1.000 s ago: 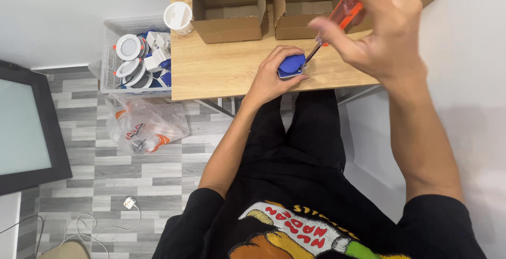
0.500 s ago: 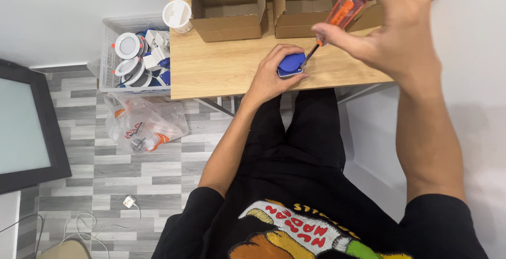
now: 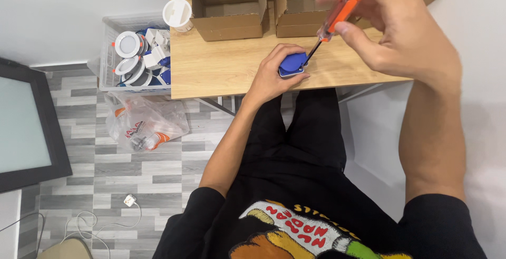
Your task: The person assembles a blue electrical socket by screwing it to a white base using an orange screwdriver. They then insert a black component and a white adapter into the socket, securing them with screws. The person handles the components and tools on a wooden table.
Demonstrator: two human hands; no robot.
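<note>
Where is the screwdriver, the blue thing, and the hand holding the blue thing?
screwdriver (image 3: 341, 7): head view, orange handle.
blue thing (image 3: 293, 64): head view, top face.
left hand (image 3: 271, 74): head view, back of hand.

On your table (image 3: 221, 69) two boxes (image 3: 227, 6) stand behind the small part (image 3: 292, 64); a crate (image 3: 108, 53) sits left, a bag (image 3: 145, 127) below it.

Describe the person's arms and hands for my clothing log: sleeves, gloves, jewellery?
Both hands, left hand and right hand, are bare: no gloves, and no rings or watch visible. Forearms are uncovered; short black sleeves end near the elbows. The black shirt carries a colourful printed graphic.
</note>
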